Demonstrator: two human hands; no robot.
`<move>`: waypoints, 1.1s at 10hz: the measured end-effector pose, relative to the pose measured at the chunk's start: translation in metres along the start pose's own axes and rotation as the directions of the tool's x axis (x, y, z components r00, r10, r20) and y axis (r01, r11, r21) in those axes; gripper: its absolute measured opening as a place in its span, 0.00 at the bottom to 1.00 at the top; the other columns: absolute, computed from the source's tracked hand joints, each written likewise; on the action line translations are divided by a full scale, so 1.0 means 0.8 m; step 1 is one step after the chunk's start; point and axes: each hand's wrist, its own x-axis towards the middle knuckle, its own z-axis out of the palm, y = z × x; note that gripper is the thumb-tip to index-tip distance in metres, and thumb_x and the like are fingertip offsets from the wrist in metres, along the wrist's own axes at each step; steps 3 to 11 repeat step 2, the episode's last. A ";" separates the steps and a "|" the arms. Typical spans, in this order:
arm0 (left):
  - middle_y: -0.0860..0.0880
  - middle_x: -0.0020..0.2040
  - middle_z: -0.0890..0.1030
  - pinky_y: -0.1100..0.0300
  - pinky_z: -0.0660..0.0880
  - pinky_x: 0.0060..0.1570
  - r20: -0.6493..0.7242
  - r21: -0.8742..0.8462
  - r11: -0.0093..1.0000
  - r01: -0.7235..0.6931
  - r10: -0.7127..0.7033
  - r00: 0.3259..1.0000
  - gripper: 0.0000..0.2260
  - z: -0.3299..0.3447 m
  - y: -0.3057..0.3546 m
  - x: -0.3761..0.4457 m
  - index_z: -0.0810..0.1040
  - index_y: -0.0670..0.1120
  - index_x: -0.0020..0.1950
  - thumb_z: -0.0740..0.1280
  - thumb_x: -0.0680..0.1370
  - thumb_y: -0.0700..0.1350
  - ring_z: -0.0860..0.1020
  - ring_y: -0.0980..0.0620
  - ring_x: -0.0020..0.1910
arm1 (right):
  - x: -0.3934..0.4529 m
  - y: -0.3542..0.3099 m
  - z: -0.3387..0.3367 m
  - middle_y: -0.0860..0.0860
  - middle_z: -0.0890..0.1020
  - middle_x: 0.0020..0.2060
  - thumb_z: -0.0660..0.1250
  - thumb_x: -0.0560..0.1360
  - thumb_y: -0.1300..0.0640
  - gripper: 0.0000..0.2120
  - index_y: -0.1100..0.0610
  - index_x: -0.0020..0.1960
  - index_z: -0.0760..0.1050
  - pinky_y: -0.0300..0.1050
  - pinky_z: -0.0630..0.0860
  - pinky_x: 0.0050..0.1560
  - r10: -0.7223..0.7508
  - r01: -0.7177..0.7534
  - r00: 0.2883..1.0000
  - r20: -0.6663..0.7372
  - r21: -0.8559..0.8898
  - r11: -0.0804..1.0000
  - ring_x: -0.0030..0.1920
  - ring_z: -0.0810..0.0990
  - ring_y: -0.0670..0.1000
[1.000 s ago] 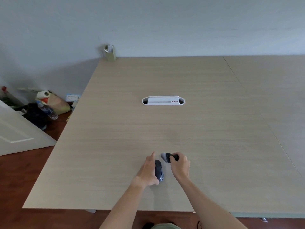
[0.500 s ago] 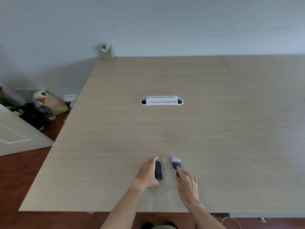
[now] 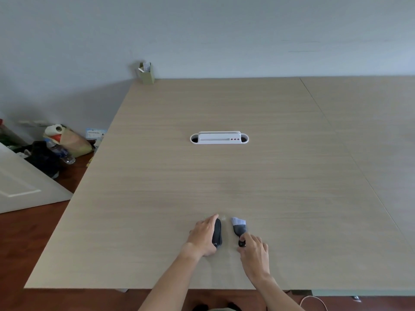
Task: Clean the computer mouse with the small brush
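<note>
The black computer mouse [image 3: 217,232] stands tipped on its side on the light wooden table [image 3: 224,176], near the front edge. My left hand [image 3: 202,235] holds it from the left, fingers lying along its top. Just to its right the small brush [image 3: 238,226] lies on the table, pale grey bristles pointing away from me, dark handle toward me. My right hand [image 3: 254,252] rests behind the brush, thumb and forefinger pinching the handle's black end. Brush and mouse are a few centimetres apart.
A white cable-port insert [image 3: 219,138] sits in the middle of the table. A green pen holder [image 3: 147,74] stands at the far left corner by the wall. Bags and a bottle [image 3: 60,149] lie on the floor at left, beside a white door [image 3: 20,185].
One second ago my right hand held the brush against the mouse's front. It has since drawn back to the right and toward me, and the brush now lies on the table. My left hand stayed on the mouse.
</note>
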 end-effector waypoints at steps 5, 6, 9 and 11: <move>0.52 0.78 0.55 0.49 0.66 0.71 -0.102 -0.180 0.983 -0.027 0.009 0.995 0.41 0.006 -0.006 0.000 0.54 0.52 0.77 0.69 0.67 0.49 0.60 0.47 0.76 | -0.011 -0.034 -0.056 0.46 0.79 0.53 0.72 0.73 0.50 0.09 0.52 0.50 0.76 0.47 0.64 0.56 0.018 0.031 0.983 -0.182 0.263 0.964 0.57 0.77 0.50; 0.52 0.78 0.55 0.49 0.66 0.71 -0.102 -0.180 0.983 -0.027 0.009 0.995 0.41 0.006 -0.006 0.000 0.54 0.52 0.77 0.69 0.67 0.49 0.60 0.47 0.76 | -0.011 -0.034 -0.056 0.46 0.79 0.53 0.72 0.73 0.50 0.09 0.52 0.50 0.76 0.47 0.64 0.56 0.018 0.031 0.983 -0.182 0.263 0.964 0.57 0.77 0.50; 0.52 0.78 0.55 0.49 0.66 0.71 -0.102 -0.180 0.983 -0.027 0.009 0.995 0.41 0.006 -0.006 0.000 0.54 0.52 0.77 0.69 0.67 0.49 0.60 0.47 0.76 | -0.011 -0.034 -0.056 0.46 0.79 0.53 0.72 0.73 0.50 0.09 0.52 0.50 0.76 0.47 0.64 0.56 0.018 0.031 0.983 -0.182 0.263 0.964 0.57 0.77 0.50; 0.52 0.78 0.55 0.49 0.66 0.71 -0.102 -0.180 0.983 -0.027 0.009 0.995 0.41 0.006 -0.006 0.000 0.54 0.52 0.77 0.69 0.67 0.49 0.60 0.47 0.76 | -0.011 -0.034 -0.056 0.46 0.79 0.53 0.72 0.73 0.50 0.09 0.52 0.50 0.76 0.47 0.64 0.56 0.018 0.031 0.983 -0.182 0.263 0.964 0.57 0.77 0.50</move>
